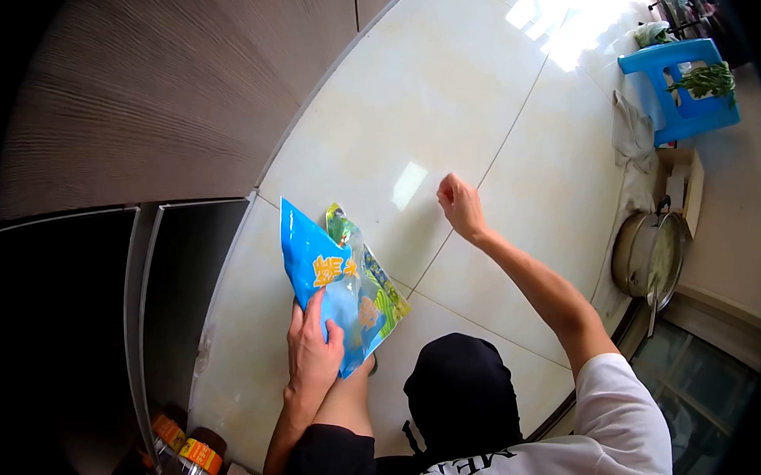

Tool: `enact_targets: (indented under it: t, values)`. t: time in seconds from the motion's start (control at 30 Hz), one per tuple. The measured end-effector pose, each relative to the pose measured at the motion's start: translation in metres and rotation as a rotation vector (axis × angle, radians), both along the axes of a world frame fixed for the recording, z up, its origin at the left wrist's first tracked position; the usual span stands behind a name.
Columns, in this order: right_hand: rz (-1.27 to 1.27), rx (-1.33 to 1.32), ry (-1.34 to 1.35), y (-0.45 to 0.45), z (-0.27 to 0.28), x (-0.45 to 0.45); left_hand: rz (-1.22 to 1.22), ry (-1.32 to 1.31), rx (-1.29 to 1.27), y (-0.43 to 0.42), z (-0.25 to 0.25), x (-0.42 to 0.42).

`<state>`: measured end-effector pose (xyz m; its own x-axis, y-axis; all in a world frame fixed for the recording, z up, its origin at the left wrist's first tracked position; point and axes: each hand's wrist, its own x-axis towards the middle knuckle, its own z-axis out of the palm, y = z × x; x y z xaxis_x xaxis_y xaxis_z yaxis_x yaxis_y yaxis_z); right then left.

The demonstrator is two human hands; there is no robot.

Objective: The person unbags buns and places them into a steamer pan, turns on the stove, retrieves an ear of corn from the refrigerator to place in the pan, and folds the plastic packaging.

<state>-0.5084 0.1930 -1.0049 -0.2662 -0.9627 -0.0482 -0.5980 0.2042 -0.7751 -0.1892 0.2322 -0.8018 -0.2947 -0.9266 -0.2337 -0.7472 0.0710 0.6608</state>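
Observation:
My left hand (313,346) grips a blue plastic bag (318,257) with yellow lettering, its thumb lying over the front. Behind the blue bag, and partly covered by it, is a green and yellow patterned package (389,296); whether the same fingers hold it too is hidden. Away from the bags, over the tiled floor, my right hand (460,202) is raised with its fingers curled closed. What those fingers hold, if anything, is too small to make out.
Brown cabinets (178,85) line the left side. Bottles with orange labels (199,458) stand at the lower left. A blue stool (685,122) bearing leafy greens (706,81) is at the upper right, with a metal pot (636,256) below it. Pale floor tiles (391,93) lie between.

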Motion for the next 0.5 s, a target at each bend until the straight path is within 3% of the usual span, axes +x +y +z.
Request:
enact_targets:
  t: [0.07,0.17,0.37,0.5]
  values:
    - [-0.033,0.04,-0.044,-0.031,0.004,-0.016,0.001,-0.02,-0.002,0.0,0.0,0.0]
    - [-0.126,0.058,0.25,-0.086,0.004,-0.043,0.009,-0.049,0.001,-0.002,0.005,-0.001]
    - [-0.192,0.319,0.579,-0.171,-0.004,-0.077,0.012,-0.087,0.009,-0.003,0.013,-0.004]
    - [-0.18,0.42,0.578,-0.181,-0.005,-0.076,-0.01,-0.117,0.028,-0.005,0.017,-0.005]
